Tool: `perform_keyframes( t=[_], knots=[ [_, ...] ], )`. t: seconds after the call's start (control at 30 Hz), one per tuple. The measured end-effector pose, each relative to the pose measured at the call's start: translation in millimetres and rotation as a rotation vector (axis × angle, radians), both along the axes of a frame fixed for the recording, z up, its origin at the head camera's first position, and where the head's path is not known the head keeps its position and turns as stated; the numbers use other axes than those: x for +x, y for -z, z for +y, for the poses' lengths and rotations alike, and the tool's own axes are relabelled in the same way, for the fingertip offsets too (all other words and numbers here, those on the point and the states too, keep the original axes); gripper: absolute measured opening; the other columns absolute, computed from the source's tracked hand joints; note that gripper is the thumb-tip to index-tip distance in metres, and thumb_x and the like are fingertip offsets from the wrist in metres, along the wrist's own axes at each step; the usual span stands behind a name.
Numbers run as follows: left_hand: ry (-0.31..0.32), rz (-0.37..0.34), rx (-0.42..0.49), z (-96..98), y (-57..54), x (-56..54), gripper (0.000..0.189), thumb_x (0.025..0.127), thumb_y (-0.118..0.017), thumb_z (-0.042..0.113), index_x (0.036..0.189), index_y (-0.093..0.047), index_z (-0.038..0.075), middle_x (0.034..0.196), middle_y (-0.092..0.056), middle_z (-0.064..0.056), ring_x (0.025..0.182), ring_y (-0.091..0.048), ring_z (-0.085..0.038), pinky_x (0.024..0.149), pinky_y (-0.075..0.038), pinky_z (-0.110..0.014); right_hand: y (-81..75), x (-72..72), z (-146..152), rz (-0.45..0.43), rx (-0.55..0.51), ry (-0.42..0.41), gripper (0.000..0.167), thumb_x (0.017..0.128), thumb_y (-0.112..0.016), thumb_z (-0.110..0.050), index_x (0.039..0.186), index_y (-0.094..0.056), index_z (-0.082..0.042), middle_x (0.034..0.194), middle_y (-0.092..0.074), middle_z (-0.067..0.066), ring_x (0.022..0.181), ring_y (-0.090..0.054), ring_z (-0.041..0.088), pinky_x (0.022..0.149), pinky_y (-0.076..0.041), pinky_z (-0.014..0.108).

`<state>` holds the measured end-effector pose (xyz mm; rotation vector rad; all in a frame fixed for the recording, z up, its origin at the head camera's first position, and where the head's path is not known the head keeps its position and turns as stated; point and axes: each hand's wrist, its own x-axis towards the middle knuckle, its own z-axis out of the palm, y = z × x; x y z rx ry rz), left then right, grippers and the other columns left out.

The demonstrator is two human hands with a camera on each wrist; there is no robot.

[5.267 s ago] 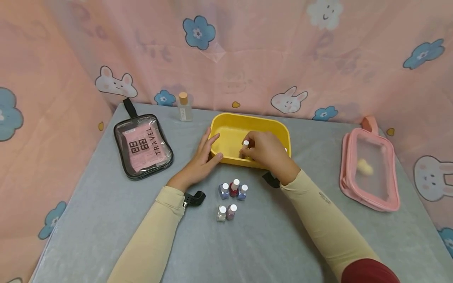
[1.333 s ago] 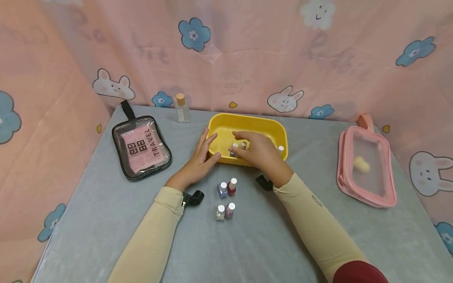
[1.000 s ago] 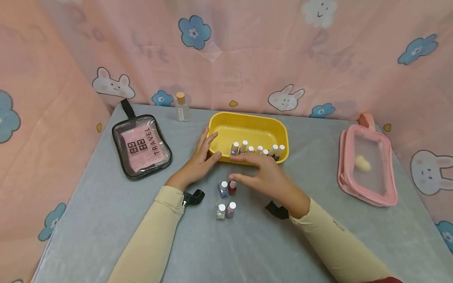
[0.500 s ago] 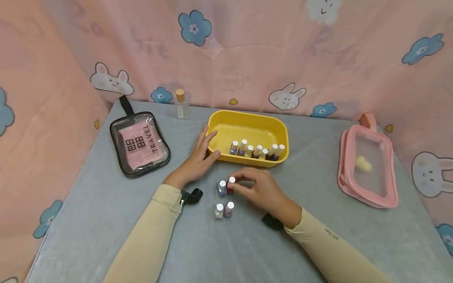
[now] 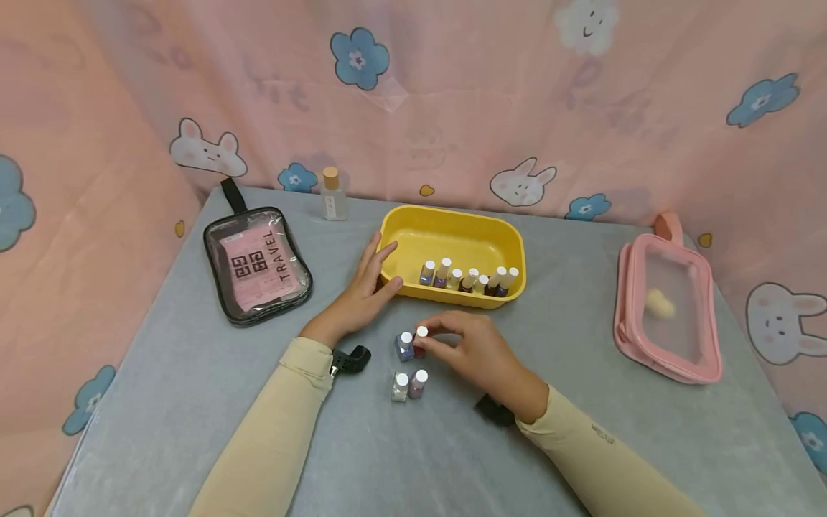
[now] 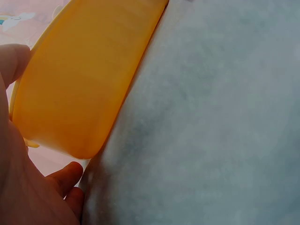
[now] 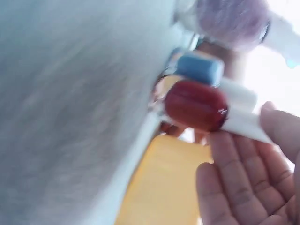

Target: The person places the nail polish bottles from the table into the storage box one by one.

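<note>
My right hand [image 5: 481,352] pinches a red nail polish bottle [image 7: 194,105] by its white cap, thumb on one side and fingers on the other. A blue nail polish bottle [image 5: 404,347] stands right beside it on the left. Nearer to me are a glittery clear bottle [image 5: 400,388] and a pale purple bottle [image 5: 417,385]. My left hand [image 5: 358,294] rests with extended fingers around the left end of a yellow tray [image 5: 452,221]. Along the tray's near side several nail polish bottles [image 5: 442,273] with white caps stand in a row.
A clear black-edged travel pouch [image 5: 258,266] lies at the left, and a glass bottle with a wooden cap [image 5: 334,199] stands at the back. A pink see-through case [image 5: 672,309] lies at the right. A pink patterned curtain [image 5: 439,93] hangs behind the table.
A second blue bottle has gone from beside the red one into the tray. My right hand has come out of the tray and taken hold of the red bottle. The left hand stays put.
</note>
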<state>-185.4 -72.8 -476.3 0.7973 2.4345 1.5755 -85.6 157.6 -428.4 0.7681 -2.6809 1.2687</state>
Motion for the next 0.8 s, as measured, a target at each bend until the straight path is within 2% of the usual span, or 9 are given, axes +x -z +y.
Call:
perform_keyframes(
  t=[0.1, 0.2, 0.3, 0.37, 0.47, 0.57, 0.67, 0.8],
  knots=[
    [0.006, -0.015, -0.004, 0.7, 0.2, 1.4, 0.067, 0.112, -0.052, 0.028, 0.169, -0.021, 0.014, 0.177, 0.012, -0.01, 0.161, 0.002, -0.032, 0.126, -0.008, -0.061, -16.5, 3.5, -0.8, 0.044, 0.027, 0.01, 0.019, 0.086, -0.09, -0.011, 0.102, -0.08, -0.008, 0.095, -0.078, -0.006, 0.092, -0.075, 0.012, 0.083, -0.061, 0.037],
    [0.003, -0.024, -0.009, 0.6, -0.1, 1.5, 0.067, 0.112, -0.052, 0.03, 0.169, -0.021, 0.015, 0.177, 0.013, -0.006, 0.161, 0.002, -0.032, 0.126, -0.008, -0.061, -45.6, -4.8, 0.1, 0.063, -0.005, 0.065, 0.02, 0.086, -0.09, -0.011, 0.102, -0.081, -0.006, 0.095, -0.078, -0.003, 0.093, -0.075, 0.016, 0.082, -0.062, 0.039],
    [-0.004, -0.022, -0.015, 0.1, 0.1, 1.0, 0.067, 0.112, -0.052, 0.031, 0.169, -0.021, 0.016, 0.177, 0.013, -0.006, 0.161, 0.001, -0.032, 0.125, -0.009, -0.062, -71.1, -27.6, -0.9, 0.039, -0.043, 0.164, 0.02, 0.088, -0.089, -0.015, 0.103, -0.08, -0.006, 0.096, -0.078, 0.0, 0.095, -0.075, 0.019, 0.079, -0.063, 0.04],
    [-0.007, -0.016, -0.019, -0.4, -0.2, 0.3, 0.067, 0.112, -0.052, 0.03, 0.169, -0.021, 0.016, 0.177, 0.013, -0.008, 0.161, 0.002, -0.033, 0.125, -0.009, -0.062, -78.5, -47.5, -3.6, -0.004, -0.05, 0.2, 0.02, 0.091, -0.087, -0.017, 0.105, -0.079, -0.006, 0.095, -0.079, 0.001, 0.093, -0.075, 0.02, 0.075, -0.063, 0.038],
    [-0.004, -0.022, -0.023, -0.5, -0.7, 1.1, 0.067, 0.112, -0.052, 0.029, 0.169, -0.021, 0.014, 0.177, 0.013, -0.009, 0.161, 0.002, -0.033, 0.125, -0.008, -0.062, -74.7, -74.2, -8.4, -0.08, 0.006, 0.219, 0.02, 0.095, -0.083, -0.022, 0.107, -0.076, -0.007, 0.094, -0.079, 0.001, 0.092, -0.076, 0.018, 0.072, -0.06, 0.034],
    [0.001, -0.029, -0.021, 0.3, -0.6, 1.8, 0.066, 0.112, -0.051, 0.028, 0.169, -0.022, 0.013, 0.177, 0.013, -0.01, 0.161, 0.003, -0.033, 0.126, -0.008, -0.062, -64.5, -91.4, -11.8, -0.119, 0.078, 0.222, 0.021, 0.096, -0.082, -0.022, 0.109, -0.075, -0.007, 0.095, -0.079, 0.002, 0.09, -0.075, 0.018, 0.075, -0.059, 0.034],
    [0.002, -0.032, -0.014, 1.2, -1.3, 2.2, 0.066, 0.112, -0.051, 0.029, 0.169, -0.022, 0.013, 0.177, 0.013, -0.008, 0.161, 0.003, -0.032, 0.126, -0.007, -0.061, -56.1, -99.8, -13.5, -0.141, 0.122, 0.227, 0.021, 0.096, -0.083, -0.023, 0.107, -0.075, -0.008, 0.096, -0.079, 0.002, 0.09, -0.075, 0.019, 0.078, -0.061, 0.035],
    [-0.006, -0.019, -0.008, 1.3, -1.9, 2.2, 0.066, 0.112, -0.052, 0.029, 0.169, -0.023, 0.014, 0.177, 0.012, -0.007, 0.161, 0.003, -0.032, 0.125, -0.008, -0.062, -48.2, -103.8, -14.1, -0.158, 0.148, 0.21, 0.018, 0.096, -0.082, -0.021, 0.106, -0.075, -0.009, 0.094, -0.078, 0.002, 0.09, -0.074, 0.02, 0.079, -0.061, 0.036]
  ],
)
